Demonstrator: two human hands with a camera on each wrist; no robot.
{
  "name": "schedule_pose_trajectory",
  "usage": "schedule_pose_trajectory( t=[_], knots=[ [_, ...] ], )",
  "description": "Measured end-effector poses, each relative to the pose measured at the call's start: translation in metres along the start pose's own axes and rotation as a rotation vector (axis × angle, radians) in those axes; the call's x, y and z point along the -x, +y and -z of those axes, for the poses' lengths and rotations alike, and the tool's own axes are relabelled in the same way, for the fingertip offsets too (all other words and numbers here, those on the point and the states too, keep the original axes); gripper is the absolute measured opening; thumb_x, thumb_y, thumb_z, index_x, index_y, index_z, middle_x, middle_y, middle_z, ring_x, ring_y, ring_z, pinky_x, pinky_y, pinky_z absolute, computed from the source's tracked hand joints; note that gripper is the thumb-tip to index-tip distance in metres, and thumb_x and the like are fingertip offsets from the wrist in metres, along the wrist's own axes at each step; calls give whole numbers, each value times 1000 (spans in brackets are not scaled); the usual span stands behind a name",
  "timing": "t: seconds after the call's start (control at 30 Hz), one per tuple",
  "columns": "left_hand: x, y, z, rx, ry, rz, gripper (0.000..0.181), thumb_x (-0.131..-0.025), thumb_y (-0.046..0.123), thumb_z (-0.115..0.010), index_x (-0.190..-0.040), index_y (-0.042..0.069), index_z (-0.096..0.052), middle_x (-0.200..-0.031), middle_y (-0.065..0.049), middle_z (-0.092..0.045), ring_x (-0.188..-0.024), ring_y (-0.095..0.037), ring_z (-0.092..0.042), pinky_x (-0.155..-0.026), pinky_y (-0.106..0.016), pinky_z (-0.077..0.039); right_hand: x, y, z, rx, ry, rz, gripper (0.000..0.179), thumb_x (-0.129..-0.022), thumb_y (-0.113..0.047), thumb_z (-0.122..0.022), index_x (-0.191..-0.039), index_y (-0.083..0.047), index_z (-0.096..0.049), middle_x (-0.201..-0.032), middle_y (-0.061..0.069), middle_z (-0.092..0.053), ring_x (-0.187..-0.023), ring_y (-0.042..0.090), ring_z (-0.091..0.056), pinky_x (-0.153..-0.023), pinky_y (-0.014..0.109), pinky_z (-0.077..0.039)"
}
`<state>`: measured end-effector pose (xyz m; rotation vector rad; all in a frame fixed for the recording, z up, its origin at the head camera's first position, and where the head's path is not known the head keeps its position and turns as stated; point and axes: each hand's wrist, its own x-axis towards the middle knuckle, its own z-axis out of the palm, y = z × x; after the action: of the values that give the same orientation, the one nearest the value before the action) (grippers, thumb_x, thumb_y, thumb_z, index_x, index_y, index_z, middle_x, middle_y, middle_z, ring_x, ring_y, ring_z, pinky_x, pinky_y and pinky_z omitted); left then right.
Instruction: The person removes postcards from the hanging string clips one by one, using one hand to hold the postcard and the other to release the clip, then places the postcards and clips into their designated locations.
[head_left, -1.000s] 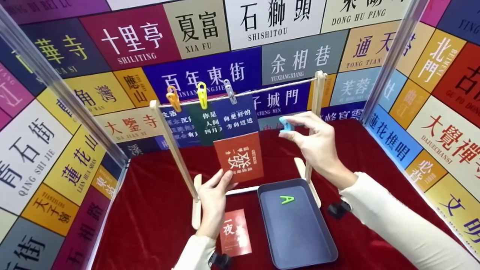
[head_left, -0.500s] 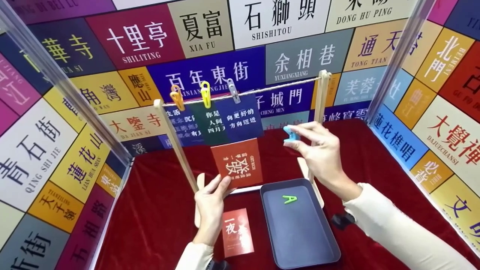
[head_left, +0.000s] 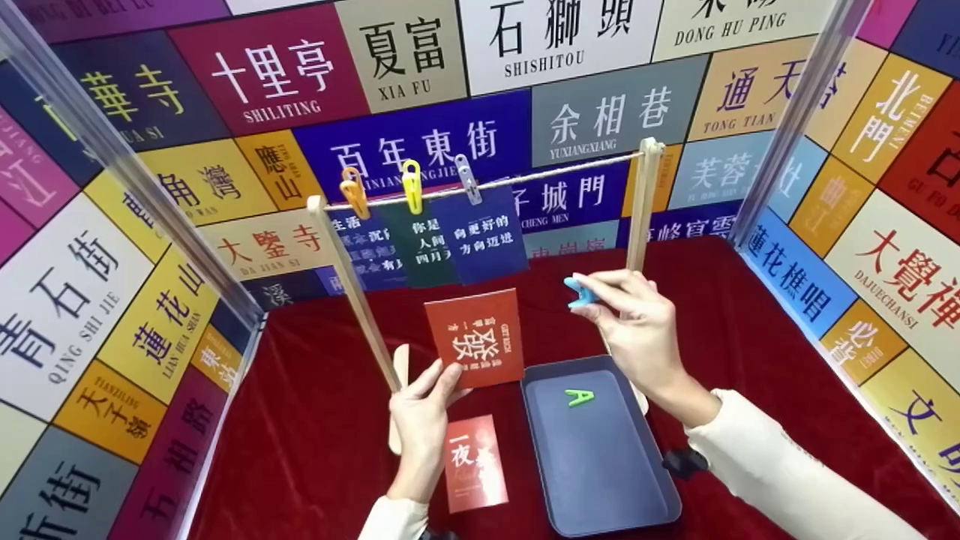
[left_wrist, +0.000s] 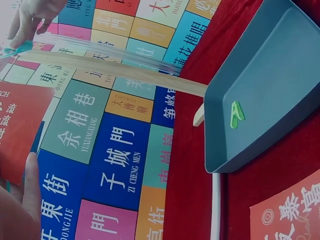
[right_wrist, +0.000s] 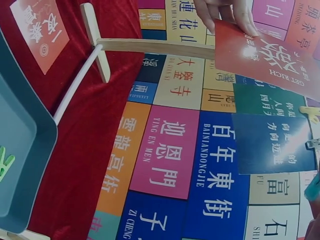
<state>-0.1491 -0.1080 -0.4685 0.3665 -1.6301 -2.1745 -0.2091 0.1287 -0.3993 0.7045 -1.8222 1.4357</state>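
Observation:
My left hand (head_left: pixel 421 420) pinches a red card (head_left: pixel 480 337) with gold print by its lower left edge, thumb in front. The card is held up below the string of a wooden frame (head_left: pixel 645 210). To its right, my right hand (head_left: pixel 634 330) pinches a light blue clothespin (head_left: pixel 580 292) between thumb and fingers. Three cards hang overlapping on the string, under an orange clothespin (head_left: pixel 354 193), a yellow clothespin (head_left: pixel 412 187) and a grey clothespin (head_left: pixel 468 180). The rightmost hanging card (head_left: pixel 480 236) is dark blue. In the right wrist view, the right hand is mostly cut off.
A dark grey tray (head_left: pixel 600 480) lies on the red cloth (head_left: pixel 285 420), with a green clothespin (head_left: pixel 579 397) in it. Left of the tray lies another red card (head_left: pixel 477 465). Panels with large printed characters (head_left: pixel 600 120) stand behind and at both sides.
Both hands have moved down, away from the string. The red card now sits lower, below the hanging cards, and the blue clothespin has come down with the right hand. The view shifted slightly.

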Motion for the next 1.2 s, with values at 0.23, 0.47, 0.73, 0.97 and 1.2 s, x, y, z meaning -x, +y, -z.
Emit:
schedule_pose_trajectory(
  t=[0.23,0.47,0.73,0.97,1.2],
  knots=[
    [4,-8,4,19,37,-19,41,-88,-7,-71,-122,-23,-56,-149,-27,-44,-64,-7,-73,-67,-31,-66,11,6,4,-12,-14,2,37,-74,14,-77,-109,2,-76,-98,15,-73,-93,7,-61,-75,10,-53],
    [5,-10,7,7,67,-45,37,-86,-8,-72,-119,-21,-60,-103,-10,-56,-64,-7,-73,-64,-32,-66,23,10,8,35,-10,68,41,-70,18,-77,-107,0,-77,-97,14,-73,-87,11,-58,-67,11,-47],
    [6,-12,12,33,64,-51,37,-86,-10,-71,-118,-24,-58,-131,-30,-56,-65,-8,-73,-64,-34,-66,31,14,6,123,-8,203,50,-64,21,-79,-107,-4,-78,-95,14,-73,-81,20,-58,-70,16,-39],
    [6,-13,18,36,83,-43,39,-85,-8,-73,-118,-23,-58,-97,-13,-69,-60,-10,-73,-62,-34,-66,39,17,4,212,7,305,19,-89,-12,-73,-107,-8,-79,-92,13,-73,-76,22,-58,-74,26,-34],
    [8,-18,25,0,94,-44,37,-84,-5,-75,-115,-21,-62,-122,-30,-63,-58,-10,-72,-63,-32,-66,48,20,-1,263,-15,356,37,-74,15,-75,-105,-6,-79,-89,10,-74,-79,25,-62,-79,28,-38]
  ],
)
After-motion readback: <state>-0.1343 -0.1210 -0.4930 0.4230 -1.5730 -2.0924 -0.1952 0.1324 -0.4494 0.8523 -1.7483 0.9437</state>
